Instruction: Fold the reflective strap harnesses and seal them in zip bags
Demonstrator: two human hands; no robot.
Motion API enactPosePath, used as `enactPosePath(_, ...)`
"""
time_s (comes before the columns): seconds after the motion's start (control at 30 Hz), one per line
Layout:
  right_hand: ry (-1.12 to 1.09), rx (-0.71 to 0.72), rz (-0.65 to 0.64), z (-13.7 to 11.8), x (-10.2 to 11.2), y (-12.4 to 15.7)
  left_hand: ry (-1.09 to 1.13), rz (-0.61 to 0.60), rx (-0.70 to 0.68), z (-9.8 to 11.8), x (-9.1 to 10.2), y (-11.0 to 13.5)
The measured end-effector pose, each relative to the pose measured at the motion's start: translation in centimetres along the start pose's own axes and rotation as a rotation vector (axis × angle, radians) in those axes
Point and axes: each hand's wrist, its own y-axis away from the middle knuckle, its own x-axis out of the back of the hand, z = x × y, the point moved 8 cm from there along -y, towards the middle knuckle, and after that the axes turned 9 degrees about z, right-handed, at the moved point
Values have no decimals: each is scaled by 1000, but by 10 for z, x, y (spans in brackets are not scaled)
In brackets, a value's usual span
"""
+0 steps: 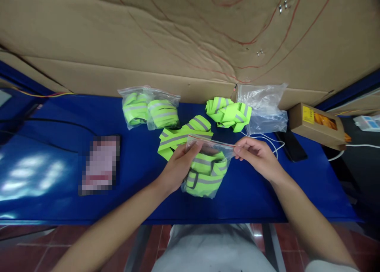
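Both of my hands hold a clear zip bag (208, 167) with a folded neon-yellow reflective strap inside, just above the blue table (136, 169). My left hand (178, 165) pinches the bag's red-lined top edge at its left end. My right hand (258, 155) pinches the same edge at its right end. Behind the bag a loose folded strap (181, 135) lies on the table. Another folded strap (228, 113) rests farther back.
Two filled bags (150, 111) lie at the back left. A pile of empty clear bags (264, 105) sits at the back right, beside a small cardboard box (317, 125). A black phone (292, 145) with a white cable lies right; a blurred rectangle (101, 165) left. Cardboard stands behind.
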Motion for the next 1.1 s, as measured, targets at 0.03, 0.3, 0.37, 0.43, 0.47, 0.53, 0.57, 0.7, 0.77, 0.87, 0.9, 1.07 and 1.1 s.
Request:
enactPosePath(0.03, 9, 3, -5, 1, 0, 0, -12, 1, -10, 0, 1, -1)
enactPosePath(0.3, 86, 123, 21, -3, 0, 3, -71, -45, -102, 1, -2, -2)
enactPosePath(0.37, 92, 139, 19, -5, -2, 4, -77, -43, -122, 3, -3, -2)
enactPosePath(0.43, 81, 143, 12, -7, -6, 4, -94, -51, -133, 5, -5, -1)
enactPosePath(0.47, 72, 145, 6, -7, -7, 4, -107, -59, -136, 5, -7, -1)
enactPosePath(0.53, 63, 147, -6, -8, -11, 4, -131, -69, -137, 5, -9, 0)
enactPosePath(0.57, 64, 147, -9, -8, -12, 4, -142, -71, -139, 5, -10, 0)
enactPosePath(0.7, 98, 137, -7, -7, -13, 4, -174, -75, -152, 5, -11, 1)
enactPosePath(0.77, 108, 123, -20, -5, -13, 4, -179, -78, -149, 4, -11, 1)
enactPosePath(0.87, 105, 91, -60, -2, -12, 4, -162, -85, -136, 4, -11, 1)
enactPosePath(0.9, 102, 81, -72, -1, -12, 4, -153, -88, -133, 4, -12, 2)
enactPosePath(1.07, 112, 92, -67, -2, -11, 4, -125, -116, -108, 3, -15, 2)
enactPosePath(1.1, 118, 99, -60, -3, -11, 4, -125, -119, -107, 3, -15, 2)
